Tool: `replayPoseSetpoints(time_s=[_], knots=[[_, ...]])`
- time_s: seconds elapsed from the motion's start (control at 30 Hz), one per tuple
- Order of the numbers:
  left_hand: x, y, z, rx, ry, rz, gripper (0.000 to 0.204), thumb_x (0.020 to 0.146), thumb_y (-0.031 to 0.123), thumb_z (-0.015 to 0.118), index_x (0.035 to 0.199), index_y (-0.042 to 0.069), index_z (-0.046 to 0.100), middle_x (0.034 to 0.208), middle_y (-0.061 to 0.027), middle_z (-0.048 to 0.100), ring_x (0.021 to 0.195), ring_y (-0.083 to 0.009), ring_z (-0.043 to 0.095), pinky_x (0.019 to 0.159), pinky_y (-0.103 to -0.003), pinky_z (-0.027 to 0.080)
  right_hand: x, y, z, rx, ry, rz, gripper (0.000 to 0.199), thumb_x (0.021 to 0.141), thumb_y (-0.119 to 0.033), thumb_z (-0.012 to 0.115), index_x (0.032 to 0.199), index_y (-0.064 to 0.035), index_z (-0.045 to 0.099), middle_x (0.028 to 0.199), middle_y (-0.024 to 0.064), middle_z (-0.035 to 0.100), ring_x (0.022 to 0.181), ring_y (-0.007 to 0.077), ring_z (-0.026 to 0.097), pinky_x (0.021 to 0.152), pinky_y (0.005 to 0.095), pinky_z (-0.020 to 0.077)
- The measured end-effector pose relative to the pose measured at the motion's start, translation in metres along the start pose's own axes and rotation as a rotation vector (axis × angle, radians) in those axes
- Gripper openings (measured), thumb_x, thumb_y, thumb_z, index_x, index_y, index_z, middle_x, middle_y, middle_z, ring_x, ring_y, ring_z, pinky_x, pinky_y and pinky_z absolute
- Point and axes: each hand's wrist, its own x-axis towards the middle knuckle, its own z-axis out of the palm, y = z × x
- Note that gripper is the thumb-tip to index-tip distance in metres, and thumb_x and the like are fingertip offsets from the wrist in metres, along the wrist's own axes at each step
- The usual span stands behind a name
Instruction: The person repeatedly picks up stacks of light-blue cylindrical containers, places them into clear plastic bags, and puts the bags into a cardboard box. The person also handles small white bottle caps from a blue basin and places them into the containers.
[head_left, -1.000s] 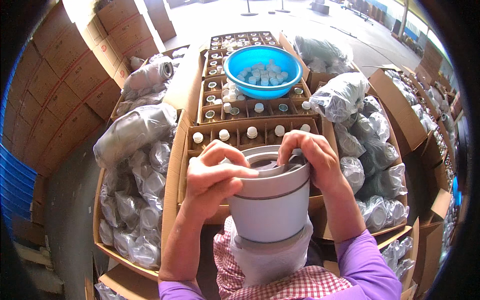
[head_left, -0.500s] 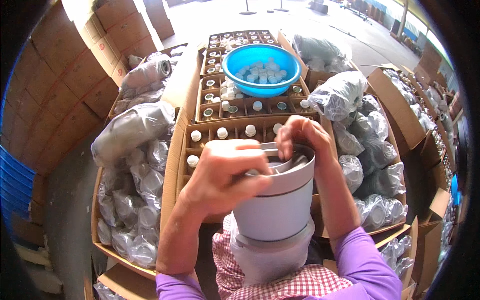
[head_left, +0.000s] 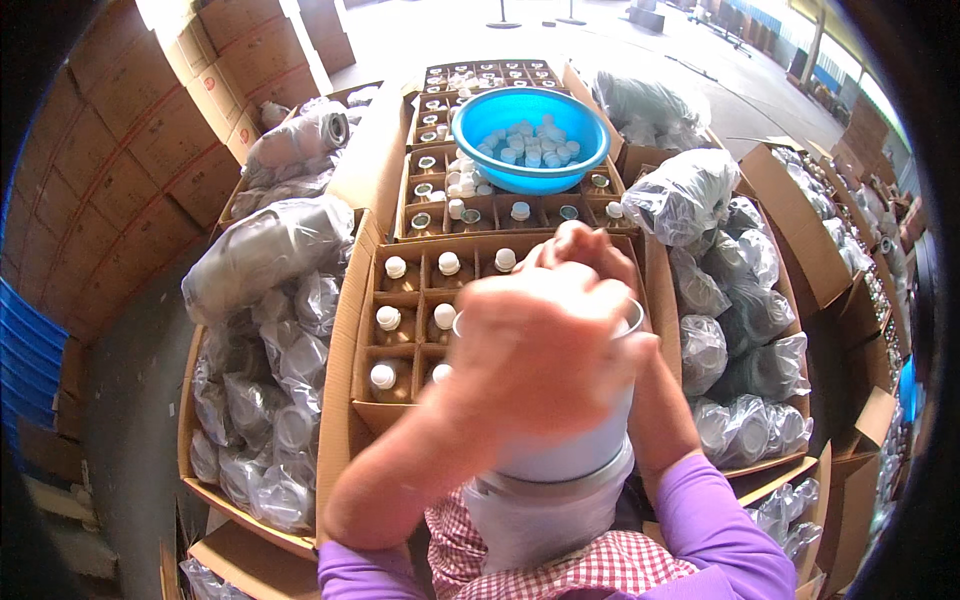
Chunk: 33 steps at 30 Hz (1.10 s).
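Bags of clear plastic point(head_left: 262, 380) packed with grey rings fill the long carton at my far left, and a bigger wrapped roll point(head_left: 265, 250) lies across the top of them. Just right of that stands an open cardboard box point(head_left: 345, 340) with dividers, and white-capped bottles point(head_left: 385, 320) sit upright in its cells.

My left hand point(head_left: 540, 350) comes next, blurred, raised over the mouth of the stack of grey tubs point(head_left: 560, 450) that I keep upright against my lap. The hand covers the rim; its fingers look curled, but whether they pinch anything I cannot tell. My right hand point(head_left: 590, 250) sits at the far side of the rim, knuckles up, fingers bent down onto the edge of the top tub, seemingly gripping it. The stack stands in front of the divided box, with a wider pale tub point(head_left: 540, 520) at the bottom, touching my checked apron point(head_left: 560, 570).

Beyond my hands a second divided box carries a blue bowl point(head_left: 530, 140) holding small pale caps point(head_left: 525, 140).

Further right, more clear bags of grey rings point(head_left: 740, 330) are heaped in another carton, and brown boxes point(head_left: 800, 230) stand open past them.
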Motion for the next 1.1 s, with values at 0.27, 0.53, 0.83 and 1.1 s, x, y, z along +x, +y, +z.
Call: replayPoseSetpoints(time_s=[0.27,0.53,0.83,1.1], knots=[[-0.044,-0.055,-0.014,-0.676,0.000,-0.102,0.021,0.077,0.022,0.071,0.067,0.006,0.063,0.059,-0.0059,0.050,0.053,-0.0222,0.054,0.049,-0.035,0.041,-0.018,-0.048,0.055,-0.625,0.101,0.181,0.036,0.091,-0.035,0.056,0.084,0.0002,0.062,0.073,0.0065,0.061,0.070,0.0122,0.060,0.064,0.0238,0.0459],[-0.014,-0.021,0.009,-0.234,0.031,-0.017,0.024,0.078,0.027,0.069,0.069,0.006,0.061,0.062,-0.0070,0.053,0.053,-0.0230,0.056,0.048,-0.035,0.043,0.000,0.002,-0.005,0.168,-0.147,0.149,0.028,0.093,-0.029,0.055,0.081,-0.0033,0.059,0.076,0.0091,0.058,0.082,0.0198,0.058,0.071,0.0313,0.0464],[-0.032,-0.050,-0.010,-0.581,-0.033,-0.128,0.038,0.081,0.028,0.069,0.061,0.004,0.048,0.059,-0.0077,0.039,0.054,-0.0235,0.047,0.050,-0.036,0.036,-0.014,-0.037,0.037,-0.505,0.140,0.164,0.033,0.092,-0.027,0.052,0.070,-0.0017,0.054,0.064,0.0077,0.054,0.060,0.0161,0.056,0.059,0.0262,0.0445],[-0.054,-0.051,-0.010,-0.665,0.114,-0.012,0.019,0.070,0.013,0.075,0.064,0.003,0.061,0.058,-0.0036,0.044,0.052,-0.0189,0.047,0.046,-0.031,0.035,-0.022,-0.040,0.078,-0.666,0.257,0.187,0.026,0.091,-0.020,0.055,0.073,-0.0012,0.059,0.066,0.0064,0.059,0.059,0.0119,0.058,0.057,0.0252,0.0469]])
